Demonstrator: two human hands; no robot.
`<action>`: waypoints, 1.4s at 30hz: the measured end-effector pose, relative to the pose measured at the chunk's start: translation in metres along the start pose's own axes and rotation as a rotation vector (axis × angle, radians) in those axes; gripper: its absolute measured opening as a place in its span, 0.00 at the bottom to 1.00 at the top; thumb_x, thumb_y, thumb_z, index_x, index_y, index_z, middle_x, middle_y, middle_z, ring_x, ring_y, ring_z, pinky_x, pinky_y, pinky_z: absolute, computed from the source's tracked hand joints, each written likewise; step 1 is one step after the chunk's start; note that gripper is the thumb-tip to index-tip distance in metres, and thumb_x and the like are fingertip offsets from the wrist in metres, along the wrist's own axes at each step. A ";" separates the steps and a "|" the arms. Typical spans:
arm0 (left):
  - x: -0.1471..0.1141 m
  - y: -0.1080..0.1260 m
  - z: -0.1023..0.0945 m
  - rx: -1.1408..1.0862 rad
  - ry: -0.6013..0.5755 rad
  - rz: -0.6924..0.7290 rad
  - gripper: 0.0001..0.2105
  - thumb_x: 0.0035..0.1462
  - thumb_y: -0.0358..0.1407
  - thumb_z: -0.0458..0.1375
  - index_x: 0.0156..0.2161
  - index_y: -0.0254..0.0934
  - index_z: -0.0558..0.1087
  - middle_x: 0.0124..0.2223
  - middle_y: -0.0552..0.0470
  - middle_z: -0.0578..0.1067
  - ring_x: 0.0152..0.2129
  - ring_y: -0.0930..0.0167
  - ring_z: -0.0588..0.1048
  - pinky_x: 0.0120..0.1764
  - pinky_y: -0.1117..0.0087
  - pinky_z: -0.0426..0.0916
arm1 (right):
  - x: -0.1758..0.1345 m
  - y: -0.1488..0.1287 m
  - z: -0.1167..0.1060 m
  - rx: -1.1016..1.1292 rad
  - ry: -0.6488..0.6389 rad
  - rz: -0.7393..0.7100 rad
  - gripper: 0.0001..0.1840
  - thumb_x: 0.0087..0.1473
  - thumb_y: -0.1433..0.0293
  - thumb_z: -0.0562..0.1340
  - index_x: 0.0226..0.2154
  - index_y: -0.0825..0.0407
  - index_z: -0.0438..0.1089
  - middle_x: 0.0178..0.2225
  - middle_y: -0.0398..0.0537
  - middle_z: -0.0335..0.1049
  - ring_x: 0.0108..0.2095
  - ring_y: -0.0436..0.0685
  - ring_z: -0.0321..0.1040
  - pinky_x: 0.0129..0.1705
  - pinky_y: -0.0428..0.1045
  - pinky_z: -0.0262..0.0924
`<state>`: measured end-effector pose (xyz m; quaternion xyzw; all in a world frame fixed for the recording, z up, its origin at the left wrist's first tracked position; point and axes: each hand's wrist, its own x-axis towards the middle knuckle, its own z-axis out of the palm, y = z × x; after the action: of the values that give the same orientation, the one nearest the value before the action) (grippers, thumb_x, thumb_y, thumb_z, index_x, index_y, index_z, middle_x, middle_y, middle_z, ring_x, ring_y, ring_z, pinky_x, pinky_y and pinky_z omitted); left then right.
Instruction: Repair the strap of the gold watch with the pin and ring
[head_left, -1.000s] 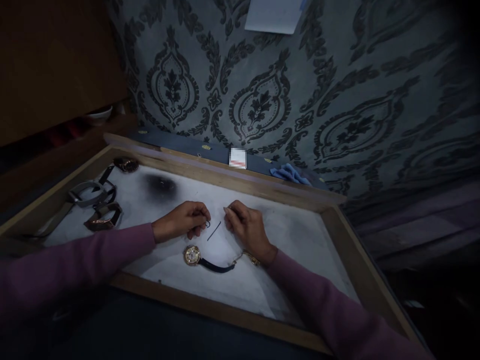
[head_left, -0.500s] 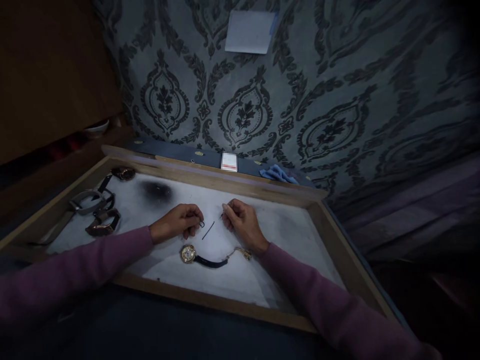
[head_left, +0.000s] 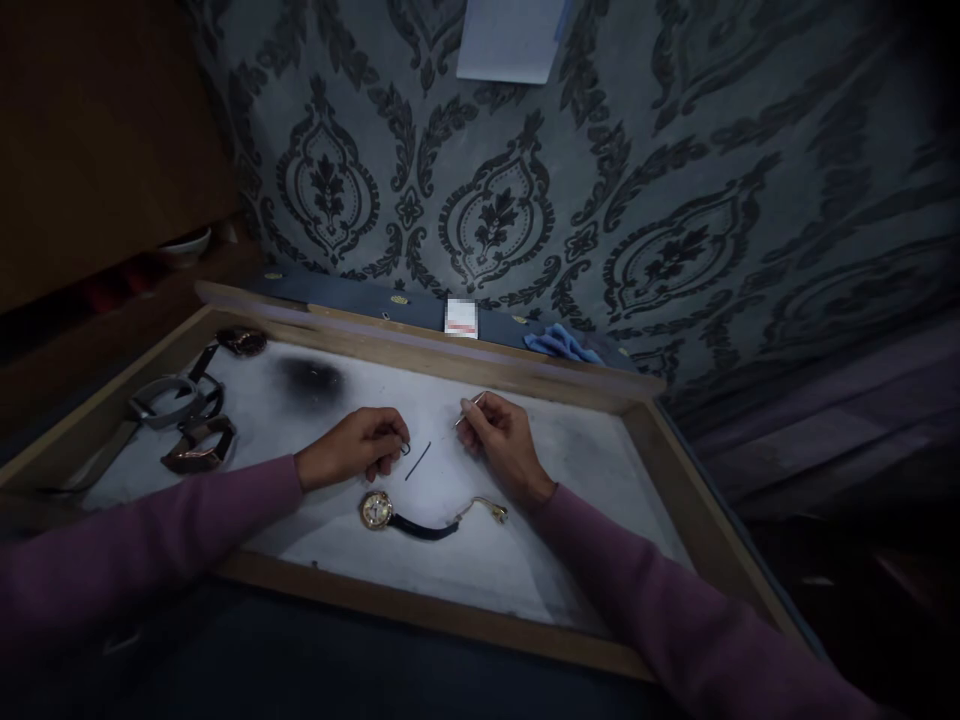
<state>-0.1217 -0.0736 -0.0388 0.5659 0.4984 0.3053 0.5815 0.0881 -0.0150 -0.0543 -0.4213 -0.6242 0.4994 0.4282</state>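
My left hand [head_left: 358, 445] is closed in a pinch on a small dark loop [head_left: 406, 448], which looks like a watch strap keeper. My right hand [head_left: 501, 438] is a short way to the right, closed round a thin, shiny metal tool [head_left: 468, 409]; its exact kind is unclear. Between the hands a thin dark strip [head_left: 418, 461] lies on the white surface. Nearer to me is a gold-coloured wristwatch [head_left: 376, 510], face up, with a black strap [head_left: 424, 528] stretching to the right. By the strap's end lies a thin gold-coloured piece with a buckle [head_left: 495, 512].
A shallow wooden tray [head_left: 450, 600] with a white bottom surrounds everything. Several watches [head_left: 201, 447] lie at its left side. Behind the far rim are a small white box [head_left: 461, 318] and a blue cloth [head_left: 564, 343]. Patterned wallpaper [head_left: 495, 220] rises beyond.
My right hand has drawn back slightly to the right, and more of the metal tool shows. My left hand keeps its pinch on the loop. The view has tilted down a little.
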 end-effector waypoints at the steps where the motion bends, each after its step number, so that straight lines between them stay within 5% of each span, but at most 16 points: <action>1: -0.002 0.002 0.001 0.070 0.004 0.016 0.04 0.56 0.33 0.53 0.36 0.34 0.67 0.22 0.57 0.67 0.18 0.75 0.68 0.18 0.78 0.60 | 0.000 0.000 -0.002 0.013 0.004 0.004 0.21 0.51 0.54 0.64 0.22 0.52 0.63 0.19 0.42 0.66 0.16 0.47 0.59 0.17 0.43 0.54; 7: -0.004 0.012 0.009 0.755 0.049 0.474 0.12 0.62 0.30 0.48 0.46 0.35 0.71 0.40 0.46 0.73 0.36 0.68 0.71 0.40 0.69 0.65 | -0.004 0.000 -0.018 -0.014 -0.098 0.036 0.18 0.47 0.55 0.67 0.23 0.53 0.68 0.18 0.42 0.68 0.18 0.47 0.61 0.19 0.43 0.56; 12: 0.004 0.011 0.013 1.070 -0.028 0.533 0.15 0.64 0.27 0.44 0.48 0.36 0.70 0.41 0.46 0.70 0.38 0.66 0.67 0.38 0.69 0.63 | -0.004 0.000 -0.033 -0.186 -0.235 0.000 0.12 0.48 0.61 0.66 0.25 0.54 0.72 0.18 0.41 0.68 0.19 0.49 0.61 0.22 0.44 0.56; 23: 0.007 0.011 0.014 1.240 -0.066 0.579 0.20 0.59 0.21 0.45 0.53 0.36 0.66 0.43 0.46 0.68 0.39 0.65 0.65 0.39 0.67 0.62 | 0.007 -0.003 -0.046 -0.658 -0.353 -0.343 0.04 0.54 0.73 0.64 0.31 0.52 0.76 0.30 0.46 0.73 0.30 0.53 0.69 0.31 0.46 0.59; 42: 0.008 0.012 0.011 1.355 -0.090 0.582 0.22 0.57 0.19 0.46 0.55 0.35 0.64 0.43 0.46 0.67 0.38 0.65 0.65 0.39 0.67 0.63 | 0.014 -0.001 -0.048 -0.622 -0.458 -0.418 0.07 0.57 0.73 0.62 0.32 0.52 0.77 0.31 0.46 0.72 0.31 0.52 0.70 0.32 0.45 0.60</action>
<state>-0.1065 -0.0685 -0.0308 0.9222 0.3831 0.0489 0.0202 0.1298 0.0106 -0.0454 -0.2732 -0.8956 0.2707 0.2235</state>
